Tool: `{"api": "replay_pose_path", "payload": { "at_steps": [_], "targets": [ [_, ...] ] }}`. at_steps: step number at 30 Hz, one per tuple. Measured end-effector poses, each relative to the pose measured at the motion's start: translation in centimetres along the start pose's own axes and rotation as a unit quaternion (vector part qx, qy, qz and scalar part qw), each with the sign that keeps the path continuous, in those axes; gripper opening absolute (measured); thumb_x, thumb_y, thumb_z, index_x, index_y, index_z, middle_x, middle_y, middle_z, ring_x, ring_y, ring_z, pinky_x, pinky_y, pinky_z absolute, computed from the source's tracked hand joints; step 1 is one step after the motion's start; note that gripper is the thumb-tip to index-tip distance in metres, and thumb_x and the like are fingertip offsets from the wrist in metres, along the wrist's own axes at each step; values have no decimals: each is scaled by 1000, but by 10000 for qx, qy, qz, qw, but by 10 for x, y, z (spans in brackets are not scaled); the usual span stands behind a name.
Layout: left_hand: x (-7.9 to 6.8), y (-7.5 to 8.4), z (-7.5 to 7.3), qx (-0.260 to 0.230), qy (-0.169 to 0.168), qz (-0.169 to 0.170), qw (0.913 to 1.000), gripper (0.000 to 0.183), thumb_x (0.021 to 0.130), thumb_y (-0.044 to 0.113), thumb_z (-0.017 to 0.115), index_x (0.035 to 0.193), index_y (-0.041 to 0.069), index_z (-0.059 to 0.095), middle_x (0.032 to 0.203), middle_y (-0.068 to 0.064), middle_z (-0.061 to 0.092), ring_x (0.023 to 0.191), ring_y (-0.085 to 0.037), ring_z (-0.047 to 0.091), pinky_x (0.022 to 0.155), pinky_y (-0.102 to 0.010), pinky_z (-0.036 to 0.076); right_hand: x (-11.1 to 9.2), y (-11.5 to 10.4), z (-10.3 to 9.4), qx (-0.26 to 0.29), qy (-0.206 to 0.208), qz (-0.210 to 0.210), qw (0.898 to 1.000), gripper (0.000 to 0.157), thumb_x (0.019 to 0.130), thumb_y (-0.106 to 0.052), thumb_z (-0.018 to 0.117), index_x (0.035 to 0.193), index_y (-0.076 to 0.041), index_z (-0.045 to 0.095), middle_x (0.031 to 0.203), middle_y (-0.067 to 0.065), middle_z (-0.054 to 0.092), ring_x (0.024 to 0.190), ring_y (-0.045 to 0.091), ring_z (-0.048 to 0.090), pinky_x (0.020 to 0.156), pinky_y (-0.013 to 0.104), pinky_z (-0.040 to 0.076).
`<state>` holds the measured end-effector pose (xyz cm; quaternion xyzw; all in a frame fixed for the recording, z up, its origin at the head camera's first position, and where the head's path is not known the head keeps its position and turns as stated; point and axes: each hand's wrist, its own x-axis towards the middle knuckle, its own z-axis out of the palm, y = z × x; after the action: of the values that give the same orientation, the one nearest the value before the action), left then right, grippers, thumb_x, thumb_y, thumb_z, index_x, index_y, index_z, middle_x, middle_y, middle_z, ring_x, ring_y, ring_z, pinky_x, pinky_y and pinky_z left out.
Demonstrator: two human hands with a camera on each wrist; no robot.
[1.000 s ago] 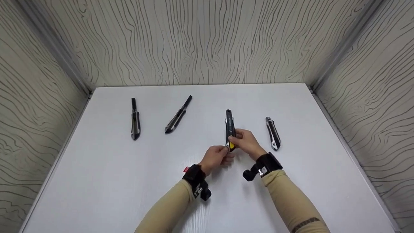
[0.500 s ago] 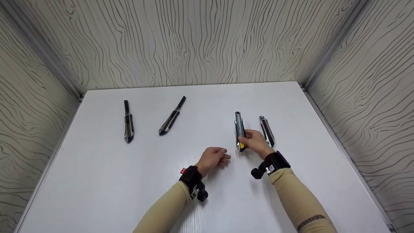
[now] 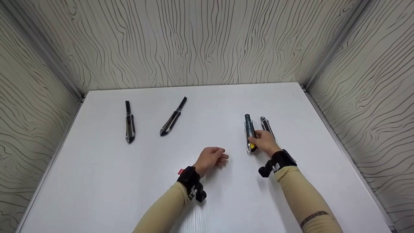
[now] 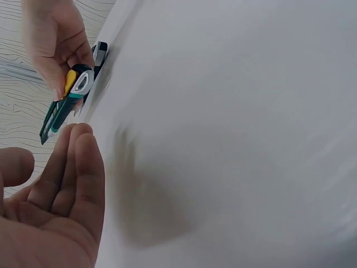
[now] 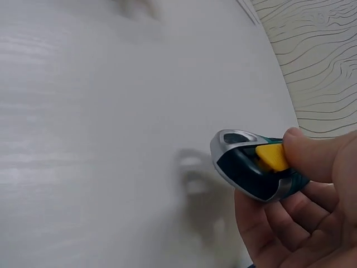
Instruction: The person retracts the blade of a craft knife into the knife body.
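Observation:
My right hand (image 3: 266, 141) grips a dark green and silver utility knife (image 3: 250, 131) with a yellow slider, thumb on one side and fingers under it. In the right wrist view the knife's silver butt end (image 5: 234, 162) shows above the table, with its shadow below. My left hand (image 3: 210, 160) holds nothing; the left wrist view shows its fingers (image 4: 89, 173) loosely bent and apart from the knife. A second utility knife (image 3: 266, 124) lies just right of the held one, its lower part hidden behind the right hand.
Two more utility knives lie toward the left of the white table (image 3: 97, 181): one nearly upright in view (image 3: 130, 124), the other slanted (image 3: 173, 118). Patterned panels (image 3: 194, 42) wall the table at the back and both sides.
My right hand has carried the utility knife rightward, close to the knife lying there. The left hand has let go of the knife's end and stays near its former place.

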<state>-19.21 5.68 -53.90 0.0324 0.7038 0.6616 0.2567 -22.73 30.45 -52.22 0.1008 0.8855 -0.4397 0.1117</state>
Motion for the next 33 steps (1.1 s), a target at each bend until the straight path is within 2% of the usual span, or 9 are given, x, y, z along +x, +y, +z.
{"api": "replay_pose_path", "payload": {
  "at_steps": [9, 17, 26, 33],
  "targets": [
    [-4, -2, -8, -64, 41, 11, 10000, 37, 103, 21, 48, 125, -6, 58, 105, -16, 73, 89, -19, 71, 80, -35, 58, 4, 1, -3, -490, 133, 303, 9982, 53, 96, -21, 60, 139, 7, 45, 124, 25, 60, 105, 28, 61, 87, 34, 51],
    [-4, -5, -13, -132, 76, 24, 9999, 37, 103, 21, 49, 125, -7, 58, 104, -15, 73, 86, -16, 70, 80, -34, 58, 6, 1, -5, -915, 233, 323, 9950, 53, 94, -24, 62, 134, 8, 50, 118, 24, 63, 96, 26, 62, 78, 30, 50],
    [-5, -7, -21, -218, 163, 87, 9996, 35, 102, 19, 48, 123, -8, 59, 105, -18, 73, 85, -16, 71, 78, -34, 59, 7, -1, -7, -1272, 437, 238, 9906, 45, 91, -27, 66, 120, 7, 61, 104, 20, 67, 82, 23, 62, 67, 27, 46],
    [-8, -4, -29, -296, 194, 156, 9993, 37, 103, 19, 47, 124, -10, 57, 107, -20, 72, 89, -21, 72, 80, -35, 59, 6, -4, -7, -1715, 646, 130, 9830, 50, 89, -29, 68, 122, 8, 62, 105, 23, 69, 86, 28, 64, 72, 34, 49]
  ]
}}
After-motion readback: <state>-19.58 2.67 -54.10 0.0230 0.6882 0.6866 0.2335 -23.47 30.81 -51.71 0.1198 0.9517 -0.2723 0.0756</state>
